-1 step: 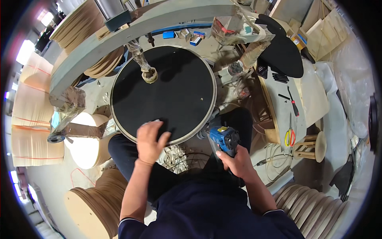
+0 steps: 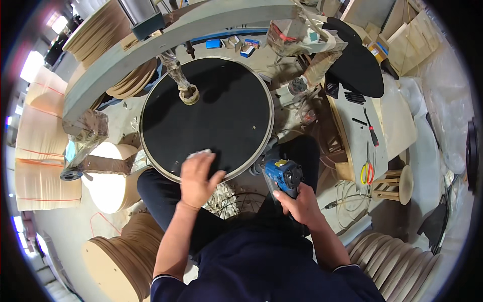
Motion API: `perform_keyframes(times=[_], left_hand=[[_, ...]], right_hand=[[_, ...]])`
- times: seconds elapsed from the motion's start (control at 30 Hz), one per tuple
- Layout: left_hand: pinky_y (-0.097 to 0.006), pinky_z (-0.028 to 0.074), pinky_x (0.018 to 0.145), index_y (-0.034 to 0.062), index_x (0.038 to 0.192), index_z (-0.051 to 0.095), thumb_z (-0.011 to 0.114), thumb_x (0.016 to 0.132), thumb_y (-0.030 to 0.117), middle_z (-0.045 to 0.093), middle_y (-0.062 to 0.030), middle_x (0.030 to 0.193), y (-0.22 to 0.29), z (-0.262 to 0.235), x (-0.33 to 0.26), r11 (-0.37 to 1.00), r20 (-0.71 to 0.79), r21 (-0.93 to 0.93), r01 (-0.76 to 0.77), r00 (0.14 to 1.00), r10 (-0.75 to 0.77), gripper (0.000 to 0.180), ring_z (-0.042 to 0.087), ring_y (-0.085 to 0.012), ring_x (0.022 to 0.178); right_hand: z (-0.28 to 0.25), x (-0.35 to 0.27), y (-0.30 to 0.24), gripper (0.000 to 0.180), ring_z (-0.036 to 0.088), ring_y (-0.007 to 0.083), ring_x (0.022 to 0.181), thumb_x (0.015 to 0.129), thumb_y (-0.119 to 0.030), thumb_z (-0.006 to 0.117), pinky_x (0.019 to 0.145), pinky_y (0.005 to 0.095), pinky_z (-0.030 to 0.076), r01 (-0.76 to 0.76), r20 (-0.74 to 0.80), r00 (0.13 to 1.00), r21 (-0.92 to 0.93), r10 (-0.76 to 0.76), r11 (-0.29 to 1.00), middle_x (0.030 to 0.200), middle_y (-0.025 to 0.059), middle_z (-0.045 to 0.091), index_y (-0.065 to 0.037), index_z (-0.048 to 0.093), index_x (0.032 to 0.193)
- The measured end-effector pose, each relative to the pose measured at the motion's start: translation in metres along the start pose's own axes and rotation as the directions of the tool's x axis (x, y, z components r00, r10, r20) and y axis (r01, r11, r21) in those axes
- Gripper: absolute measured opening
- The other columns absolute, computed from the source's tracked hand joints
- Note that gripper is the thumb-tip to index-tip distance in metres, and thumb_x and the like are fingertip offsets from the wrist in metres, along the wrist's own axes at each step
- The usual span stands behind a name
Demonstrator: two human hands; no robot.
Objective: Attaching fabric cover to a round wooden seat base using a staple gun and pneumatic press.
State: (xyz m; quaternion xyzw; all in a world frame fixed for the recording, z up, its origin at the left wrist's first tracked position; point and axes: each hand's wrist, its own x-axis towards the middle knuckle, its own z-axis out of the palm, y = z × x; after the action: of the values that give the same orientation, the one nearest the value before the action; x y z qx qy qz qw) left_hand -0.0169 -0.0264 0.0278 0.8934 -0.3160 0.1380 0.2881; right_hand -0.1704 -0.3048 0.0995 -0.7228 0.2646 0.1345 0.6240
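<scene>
In front of me lies a large round disc with a black cover (image 2: 221,116) and a pale rim. My left hand (image 2: 198,176) is over its near edge, slightly blurred, fingers stretched forward and thumb apart. A whitish patch shows at the fingertips; I cannot make out what it is. My right hand (image 2: 302,204) is wrapped round the handle of a blue and black staple gun (image 2: 280,176), held above my lap just off the disc's near right edge. A post wrapped in clear film (image 2: 176,73) comes down to the disc's far left part.
A curved grey frame (image 2: 201,25) arches over the far side. At right, a side table (image 2: 359,146) carries scissors (image 2: 367,173), a red-handled screwdriver (image 2: 372,133) and black strips (image 2: 354,97). Stacked wooden discs (image 2: 123,251) stand lower left, more (image 2: 395,256) lower right. Small boxes (image 2: 246,50) lie beyond.
My left hand has slid a little to the right along the disc's near edge. A small pale spot on the disc's right side sits slightly nearer. My right hand keeps its place.
</scene>
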Motion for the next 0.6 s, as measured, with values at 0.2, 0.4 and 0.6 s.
perform_keyframes(times=[0.2,0.4,0.6], left_hand=[[-0.051,0.047,0.112,0.0004,0.137,0.067,0.088,0.082,0.020,0.065,-0.0167,0.133,0.030,0.028,0.005,0.997,0.019,-0.048,-0.067,0.998,0.068,0.062,0.061,-0.0381,0.127],[-0.052,0.052,0.110,0.0060,0.121,0.077,0.084,0.084,0.009,0.072,-0.0096,0.117,-0.001,0.022,-0.007,0.985,-0.040,-0.021,-0.172,0.984,0.171,0.037,0.069,-0.0310,0.113],[-0.049,0.052,0.107,0.0106,0.119,0.077,0.083,0.087,0.014,0.072,-0.0029,0.114,-0.020,0.013,-0.013,0.961,-0.037,0.061,-0.271,0.961,0.273,0.034,0.068,-0.0237,0.112]], right_hand=[[-0.001,-0.007,-0.002,0.019,0.061,0.0094,0.060,0.099,-0.020,0.076,0.057,0.0283,0.048,0.027,0.029,0.999,-0.063,-0.025,0.998,0.073,0.0003,0.065,-0.002,0.069,0.096],[0.003,-0.008,-0.007,0.020,0.062,0.0094,0.058,0.098,-0.019,0.077,0.056,0.0287,0.048,0.042,0.044,0.998,-0.097,-0.038,0.994,0.070,0.0000,0.065,-0.003,0.069,0.090],[0.014,-0.003,-0.009,0.030,0.063,0.0099,0.060,0.097,-0.028,0.081,0.058,0.0312,0.051,0.033,0.070,0.997,-0.167,-0.021,0.985,0.072,0.0022,0.067,-0.002,0.068,0.101]])
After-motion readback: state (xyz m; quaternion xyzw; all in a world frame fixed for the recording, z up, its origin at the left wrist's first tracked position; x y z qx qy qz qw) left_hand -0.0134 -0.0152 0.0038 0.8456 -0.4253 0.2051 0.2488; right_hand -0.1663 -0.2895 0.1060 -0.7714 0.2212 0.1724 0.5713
